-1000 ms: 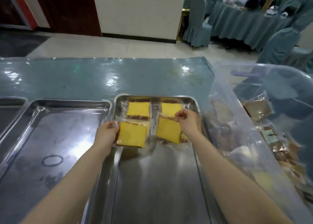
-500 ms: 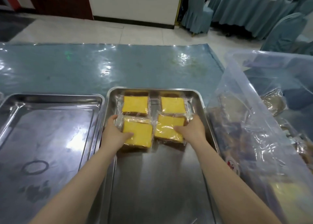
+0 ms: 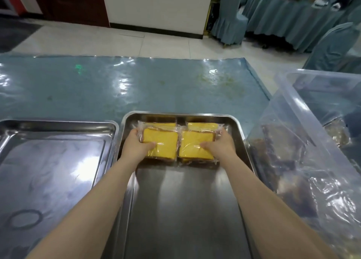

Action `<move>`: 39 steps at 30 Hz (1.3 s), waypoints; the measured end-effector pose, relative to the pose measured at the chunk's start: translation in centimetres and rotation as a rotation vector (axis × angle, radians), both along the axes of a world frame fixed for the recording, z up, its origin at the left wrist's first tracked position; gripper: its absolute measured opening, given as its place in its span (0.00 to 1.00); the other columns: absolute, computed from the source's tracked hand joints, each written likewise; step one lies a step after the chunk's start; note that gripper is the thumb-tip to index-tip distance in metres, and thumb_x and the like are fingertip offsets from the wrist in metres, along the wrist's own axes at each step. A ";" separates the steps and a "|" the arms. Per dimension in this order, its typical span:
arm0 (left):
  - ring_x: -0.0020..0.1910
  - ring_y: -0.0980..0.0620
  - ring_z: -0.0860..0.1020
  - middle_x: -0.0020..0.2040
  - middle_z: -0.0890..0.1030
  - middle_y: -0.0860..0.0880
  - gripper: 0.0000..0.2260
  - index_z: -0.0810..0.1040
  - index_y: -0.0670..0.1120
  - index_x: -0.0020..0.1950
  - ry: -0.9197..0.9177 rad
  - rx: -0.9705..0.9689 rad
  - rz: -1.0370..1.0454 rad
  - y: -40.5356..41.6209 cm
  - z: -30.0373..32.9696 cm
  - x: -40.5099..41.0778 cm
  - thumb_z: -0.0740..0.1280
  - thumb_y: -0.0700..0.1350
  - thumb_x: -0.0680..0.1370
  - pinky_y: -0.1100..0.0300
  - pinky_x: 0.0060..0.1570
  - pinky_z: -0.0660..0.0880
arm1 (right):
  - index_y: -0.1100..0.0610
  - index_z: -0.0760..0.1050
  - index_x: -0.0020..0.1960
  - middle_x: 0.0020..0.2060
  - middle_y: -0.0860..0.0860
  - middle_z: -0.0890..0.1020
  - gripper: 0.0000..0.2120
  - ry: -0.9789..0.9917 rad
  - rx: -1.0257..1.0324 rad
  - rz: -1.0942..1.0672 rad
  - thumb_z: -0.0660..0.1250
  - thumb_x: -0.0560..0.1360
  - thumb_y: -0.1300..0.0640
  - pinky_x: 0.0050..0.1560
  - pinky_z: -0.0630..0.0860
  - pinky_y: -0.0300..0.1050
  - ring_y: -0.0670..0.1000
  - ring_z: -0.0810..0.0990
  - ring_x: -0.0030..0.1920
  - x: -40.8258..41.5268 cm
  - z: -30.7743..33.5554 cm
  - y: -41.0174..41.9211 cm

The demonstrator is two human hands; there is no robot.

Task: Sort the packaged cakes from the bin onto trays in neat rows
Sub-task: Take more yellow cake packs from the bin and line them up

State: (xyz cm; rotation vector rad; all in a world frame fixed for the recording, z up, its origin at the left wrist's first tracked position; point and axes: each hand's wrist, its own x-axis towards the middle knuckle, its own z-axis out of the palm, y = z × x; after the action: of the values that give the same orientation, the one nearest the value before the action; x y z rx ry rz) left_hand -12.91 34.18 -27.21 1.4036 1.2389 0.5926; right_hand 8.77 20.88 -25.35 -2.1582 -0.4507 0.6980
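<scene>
Four square yellow cakes sealed in clear plastic wrap sit at the far end of a rectangular stainless-steel tray [image 3: 187, 209], two rows of two: the near-left cake [image 3: 159, 144] and near-right cake [image 3: 197, 144] lie side by side, touching along their inner edges, and partly overlap the far-left cake [image 3: 161, 125] and far-right cake [image 3: 203, 126] behind them. Each shows a bright yellow top with a thin brown edge under crinkled film. The rest of that tray is bare, reflective metal. Just left of it lies a second stainless-steel tray [image 3: 54, 161], rim beside rim, both on a blue table under glossy clear sheeting [image 3: 136, 86]. On the right stands a large translucent plastic bin [image 3: 293, 125] holding more wrapped items, dark and blurred through its wall. Blue-draped chairs and tables stand beyond on a tiled floor. The left hand [image 3: 136, 146] cups the outer left side of the near-left cake, thumb laid on its top; the right hand [image 3: 220, 145] mirrors it on the near-right cake's outer side, thumb on the film. Both hands are loosely curved, pressing against the cakes rather than lifting them.
</scene>
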 end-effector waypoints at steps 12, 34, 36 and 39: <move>0.41 0.55 0.81 0.47 0.80 0.46 0.19 0.73 0.48 0.52 -0.335 0.097 0.311 -2.9 6.5 -13.5 0.72 0.31 0.68 0.61 0.40 0.78 | 0.53 0.77 0.51 0.45 0.50 0.85 0.21 0.337 0.570 0.097 0.76 0.62 0.66 0.47 0.80 0.52 0.52 0.84 0.46 -11.8 4.6 -0.6; 0.42 0.48 0.80 0.45 0.84 0.42 0.16 0.79 0.43 0.51 0.317 -0.463 0.177 -16.5 8.8 -32.9 0.64 0.55 0.77 0.59 0.38 0.71 | 0.55 0.65 0.71 0.65 0.51 0.75 0.28 -0.035 0.128 0.681 0.69 0.74 0.53 0.36 0.66 0.29 0.42 0.71 0.42 -28.9 9.0 -3.6; 0.45 0.49 0.81 0.46 0.84 0.45 0.16 0.80 0.43 0.51 0.330 -0.412 0.099 -17.0 10.2 -32.3 0.63 0.55 0.77 0.57 0.44 0.74 | 0.55 0.68 0.71 0.68 0.50 0.73 0.26 -0.033 0.160 0.691 0.68 0.74 0.55 0.43 0.69 0.27 0.43 0.75 0.49 -28.1 10.7 -5.2; 0.48 0.51 0.81 0.49 0.83 0.49 0.12 0.78 0.46 0.57 0.249 -0.210 0.042 -18.2 12.6 -29.5 0.64 0.52 0.78 0.57 0.45 0.75 | 0.55 0.75 0.65 0.62 0.51 0.78 0.20 -0.020 0.230 0.703 0.69 0.74 0.56 0.59 0.71 0.40 0.49 0.76 0.60 -26.6 13.6 -8.0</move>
State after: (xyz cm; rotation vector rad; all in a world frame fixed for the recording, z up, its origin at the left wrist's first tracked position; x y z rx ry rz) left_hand -42.44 15.94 -14.63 1.3035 1.4864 0.3108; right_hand -17.85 12.84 -11.71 -1.7728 -1.2662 0.9413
